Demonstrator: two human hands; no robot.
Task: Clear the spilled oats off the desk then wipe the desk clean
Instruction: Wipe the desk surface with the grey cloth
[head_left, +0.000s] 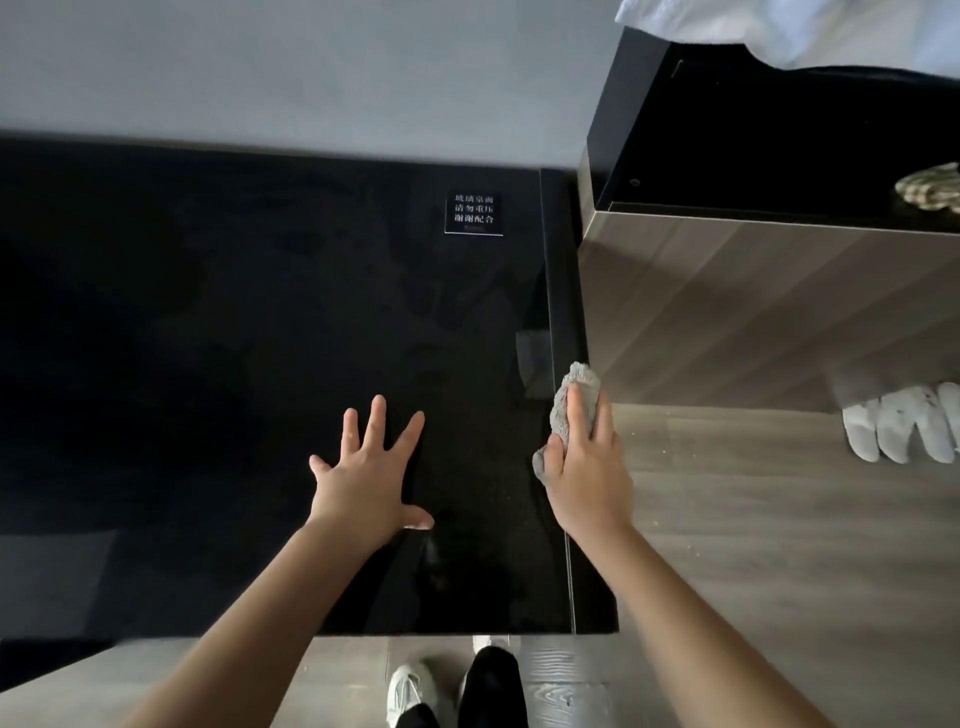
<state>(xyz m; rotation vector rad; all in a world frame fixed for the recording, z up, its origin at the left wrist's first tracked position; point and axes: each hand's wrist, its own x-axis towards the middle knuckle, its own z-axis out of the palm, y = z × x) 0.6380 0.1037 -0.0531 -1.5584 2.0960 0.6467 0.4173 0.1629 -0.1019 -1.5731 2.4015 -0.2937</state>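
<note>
Your left hand lies flat on the glossy black glass worktop, fingers spread, near the front right corner. Your right hand is curled tight around a fluffy grey cloth at the right edge. A small black sign near the back right corner reads 玻璃桌面 请勿重压 谢谢配合. The glass shows faint smears, with wide open room toward the left edge. Tiny pale crumbs dot the wood-grain floor just beside the right edge, and a wood-grain cabinet stands close on that side.
</note>
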